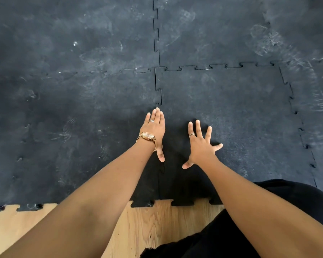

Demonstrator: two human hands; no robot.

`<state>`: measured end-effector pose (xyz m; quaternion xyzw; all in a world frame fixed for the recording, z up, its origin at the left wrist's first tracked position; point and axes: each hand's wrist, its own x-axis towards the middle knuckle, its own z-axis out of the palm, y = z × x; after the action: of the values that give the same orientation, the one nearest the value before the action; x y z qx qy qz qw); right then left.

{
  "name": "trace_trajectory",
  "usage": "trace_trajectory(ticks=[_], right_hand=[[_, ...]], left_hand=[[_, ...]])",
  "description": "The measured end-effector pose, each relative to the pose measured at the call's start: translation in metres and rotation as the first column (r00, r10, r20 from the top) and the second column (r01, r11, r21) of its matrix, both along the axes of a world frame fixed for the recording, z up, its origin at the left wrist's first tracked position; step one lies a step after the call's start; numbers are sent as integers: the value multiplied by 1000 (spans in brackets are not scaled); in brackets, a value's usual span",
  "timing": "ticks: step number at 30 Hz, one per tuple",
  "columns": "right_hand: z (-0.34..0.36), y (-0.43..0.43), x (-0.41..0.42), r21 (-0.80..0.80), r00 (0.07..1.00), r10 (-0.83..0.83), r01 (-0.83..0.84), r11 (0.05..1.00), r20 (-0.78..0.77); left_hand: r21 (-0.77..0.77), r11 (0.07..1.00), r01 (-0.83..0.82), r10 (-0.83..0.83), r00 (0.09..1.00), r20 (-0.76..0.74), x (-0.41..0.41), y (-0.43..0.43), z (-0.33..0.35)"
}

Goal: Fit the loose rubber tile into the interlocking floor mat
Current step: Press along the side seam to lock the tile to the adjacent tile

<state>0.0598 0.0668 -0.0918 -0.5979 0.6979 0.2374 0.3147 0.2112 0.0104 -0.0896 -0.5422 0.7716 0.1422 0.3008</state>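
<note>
A dark rubber tile (237, 112) lies flat among the other black tiles of the interlocking floor mat (73, 108), its toothed edges meshed along the top and right seams. My left hand (154, 130), with a watch and a ring, rests flat with fingers together on the left seam (158, 97) of this tile. My right hand (200, 146) is spread wide, palm down, on the tile's near left part. Neither hand holds anything. The seam under and below my left hand is partly hidden.
Bare wooden floor (153, 229) shows along the mat's toothed near edge (182, 202). Dusty shoe prints mark the tiles at the back and right. My dark-clothed knee (287, 202) sits at the lower right, over the tile's near corner.
</note>
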Motion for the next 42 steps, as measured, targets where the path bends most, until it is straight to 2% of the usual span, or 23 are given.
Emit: trace_trajectory(ticks=[4, 9, 12, 14, 19, 24, 27, 36, 42], right_hand=[[-2, -2, 3, 7, 1000, -7, 7, 1000, 4], [2, -3, 0, 43, 1000, 3, -4, 999, 22], [9, -7, -3, 61, 998, 0, -4, 998, 62], [12, -8, -9, 43, 997, 32, -35, 998, 67], [5, 10, -19, 40, 990, 123, -121, 992, -63], [3, 0, -23, 151, 993, 77, -90, 984, 91], [4, -3, -22, 195, 992, 54, -76, 978, 114], [2, -7, -28, 256, 978, -1, -54, 965, 207], [10, -15, -30, 301, 978, 2, -66, 951, 209]], left_hand=[[54, 998, 11, -15, 998, 58, -8, -8, 8], [178, 980, -86, 87, 996, 2, -17, -41, 61], [203, 977, -61, 53, 998, 45, -26, -42, 74], [191, 980, -57, 47, 997, 56, -31, -20, 59], [211, 975, -63, 69, 997, -19, -32, 42, 4], [300, 952, -60, 84, 994, -67, -29, 43, -3], [346, 936, -61, 95, 992, -82, -26, 39, -4], [483, 867, -121, 71, 990, 120, -43, 18, -2], [499, 855, -140, 85, 988, 132, -46, 17, 8]])
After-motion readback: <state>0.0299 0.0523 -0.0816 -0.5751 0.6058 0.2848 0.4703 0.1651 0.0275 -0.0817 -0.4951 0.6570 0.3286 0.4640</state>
